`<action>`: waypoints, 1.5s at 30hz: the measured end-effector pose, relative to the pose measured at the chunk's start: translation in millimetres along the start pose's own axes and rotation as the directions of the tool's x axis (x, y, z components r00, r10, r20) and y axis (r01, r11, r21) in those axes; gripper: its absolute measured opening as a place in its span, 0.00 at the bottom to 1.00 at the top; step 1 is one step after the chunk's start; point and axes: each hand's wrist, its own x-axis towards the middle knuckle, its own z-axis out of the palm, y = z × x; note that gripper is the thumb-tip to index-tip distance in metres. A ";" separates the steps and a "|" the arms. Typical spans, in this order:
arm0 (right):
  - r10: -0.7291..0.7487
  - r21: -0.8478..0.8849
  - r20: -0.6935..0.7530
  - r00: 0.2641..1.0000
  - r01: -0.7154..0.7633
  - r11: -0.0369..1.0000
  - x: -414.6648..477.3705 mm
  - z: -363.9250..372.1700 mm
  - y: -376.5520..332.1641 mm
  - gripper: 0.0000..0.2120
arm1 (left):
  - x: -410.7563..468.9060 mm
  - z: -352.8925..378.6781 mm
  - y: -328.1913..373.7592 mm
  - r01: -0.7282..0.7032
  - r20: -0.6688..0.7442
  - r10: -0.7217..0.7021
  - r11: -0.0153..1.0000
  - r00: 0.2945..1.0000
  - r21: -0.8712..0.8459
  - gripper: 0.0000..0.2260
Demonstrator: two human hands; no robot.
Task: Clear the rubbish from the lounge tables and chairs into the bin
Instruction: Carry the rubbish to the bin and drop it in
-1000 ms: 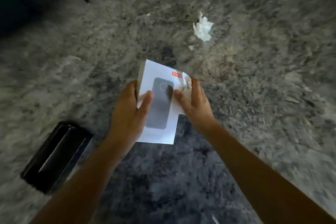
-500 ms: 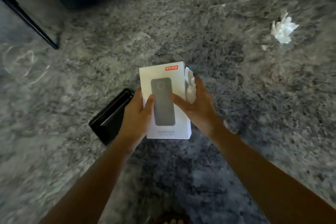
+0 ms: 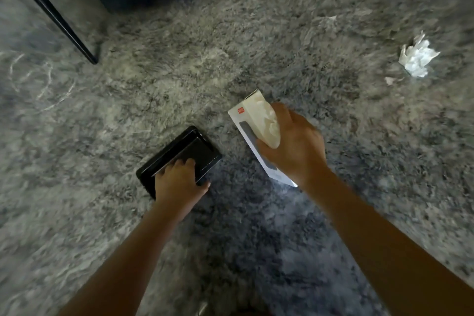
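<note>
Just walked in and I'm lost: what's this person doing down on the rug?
A person is picking rubbish up off a shaggy grey rug. Their right hand holds a white box with a wad of tissue pinched against it. Their left hand grips the rim of a black tray lying on the rug. A crumpled white paper lies loose further off to the right, not yet collected.

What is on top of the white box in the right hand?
A crumpled cream tissue lies against the white box, pinned by the right hand. The hand hides the tissue's near end and the box under it.
</note>
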 end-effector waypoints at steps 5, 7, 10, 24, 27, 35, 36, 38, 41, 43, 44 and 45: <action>-0.023 -0.018 0.014 1.000 0.023 1.000 1.6 5.0 -1.1 0.29 | 3.2 3.1 6.0 -0.026 -0.064 0.024 1.000 0.998 -0.018 0.12; -0.013 0.003 0.030 0.999 0.013 1.000 2.3 4.8 0.6 0.29 | 8.0 -3.8 11.9 -0.036 -0.084 0.031 0.998 0.996 -0.051 0.12; 0.086 0.044 0.049 0.995 -0.089 0.995 3.2 -9.7 -3.2 0.29 | 8.0 -32.3 29.5 -0.054 -0.162 0.021 0.977 0.986 -0.205 0.10; 0.394 0.030 0.042 0.918 -0.395 0.918 24.1 -293.2 -74.2 0.28 | -119.8 -308.0 119.4 -0.257 -0.075 0.250 0.864 0.965 -0.433 0.07; 0.429 -0.030 -0.014 0.903 -0.430 0.902 49.4 -382.7 -87.1 0.26 | -146.4 -392.8 148.1 -0.308 -0.048 0.320 0.845 0.946 -0.437 0.06; 0.497 -0.183 -0.147 0.855 -0.518 0.836 120.7 -547.5 -68.8 0.27 | -156.0 -563.7 224.4 -0.430 -0.076 0.438 0.810 0.896 -0.399 0.07; 0.494 -0.196 -0.167 0.853 -0.520 0.831 129.9 -558.8 -61.2 0.27 | -149.0 -577.3 235.9 -0.449 -0.091 0.451 0.805 0.888 -0.388 0.07; 0.479 -0.202 -0.206 0.853 -0.517 0.832 146.1 -570.4 -39.7 0.26 | -129.3 -593.7 260.3 -0.478 -0.119 0.469 0.797 0.875 -0.370 0.08; 0.492 -0.176 -0.191 0.849 -0.523 0.834 165.4 -565.4 3.0 0.25 | -92.3 -593.5 298.5 -0.494 -0.130 0.480 0.802 0.868 -0.335 0.08; 0.520 -0.177 -0.121 0.845 -0.534 0.827 172.5 -547.4 31.9 0.25 | -67.4 -577.7 319.9 -0.476 -0.102 0.470 0.823 0.877 -0.310 0.08; 0.529 -0.180 -0.085 0.844 -0.536 0.825 174.6 -534.2 47.6 0.26 | -54.2 -565.7 329.9 -0.460 -0.082 0.457 0.835 0.885 -0.303 0.08; 0.533 -0.172 -0.047 0.845 -0.533 0.829 176.6 -519.3 64.9 0.26 | -41.0 -552.4 340.2 -0.437 -0.059 0.441 0.851 0.896 -0.291 0.07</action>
